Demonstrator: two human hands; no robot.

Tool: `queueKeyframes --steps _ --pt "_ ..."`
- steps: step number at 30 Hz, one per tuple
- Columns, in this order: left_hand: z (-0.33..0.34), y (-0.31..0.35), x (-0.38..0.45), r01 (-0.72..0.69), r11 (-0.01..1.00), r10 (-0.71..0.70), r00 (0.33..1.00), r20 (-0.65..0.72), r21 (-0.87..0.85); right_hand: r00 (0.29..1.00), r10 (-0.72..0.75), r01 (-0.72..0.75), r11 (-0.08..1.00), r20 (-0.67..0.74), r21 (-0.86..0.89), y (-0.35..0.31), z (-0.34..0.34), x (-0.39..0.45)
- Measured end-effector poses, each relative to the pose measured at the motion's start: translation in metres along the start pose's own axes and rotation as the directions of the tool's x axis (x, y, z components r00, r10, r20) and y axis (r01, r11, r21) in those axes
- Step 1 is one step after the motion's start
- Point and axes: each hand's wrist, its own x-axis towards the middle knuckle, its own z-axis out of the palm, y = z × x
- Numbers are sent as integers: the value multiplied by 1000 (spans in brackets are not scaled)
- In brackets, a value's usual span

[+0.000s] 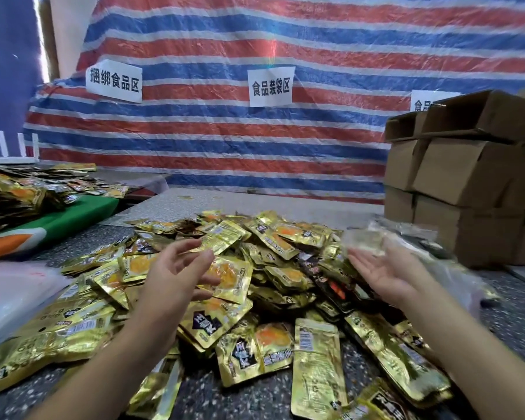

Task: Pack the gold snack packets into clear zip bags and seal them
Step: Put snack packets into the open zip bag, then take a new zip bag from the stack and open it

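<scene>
Far left, clear zip bags (pixel 9 286) stacked on surface (pixel 249 398), within reach for filling. Left hand (pixel 176 268) hovers over heap, fingers loose, grasping nothing, likely picking next packet. Gold snack packets (pixel 225 277) piled centre. Right hand (pixel 382 268) palm up, released; blurred clear bag (pixel 367 237) at fingertips, contact unclear. Cardboard boxes (pixel 467 183) stacked right.

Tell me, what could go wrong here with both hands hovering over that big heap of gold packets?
The clear zip bag by the right hand looks blurred and loose above open fingers, so it may drop among the gold packets. The left hand is open over a slippery-looking heap; a grab could send packets sliding toward the table edge. Dark packets lie mixed in and might get bagged by mistake.
</scene>
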Motion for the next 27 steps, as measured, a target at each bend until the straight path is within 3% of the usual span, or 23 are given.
queueKeyframes --steps 3,7,12,23,27 --pt "1 -1 1 16 1000 -16 1000 -2 0 998 57 -58 996 11 74 1 -9 9" --pt "3 -2 1 28 1000 -28 1000 1 -7 998 54 -50 994 -41 97 -5 -11 12" --pt "3 -3 1 51 999 -50 999 16 -10 1000 25 -24 988 -7 154 -16 -2 19" --pt "3 -9 3 59 998 -61 997 45 29 1000 10 -8 991 -15 136 -12 1 -2" --pt "2 -10 3 28 997 -28 1000 4 77 998 42 -41 999 46 -19 -4 3 -27"
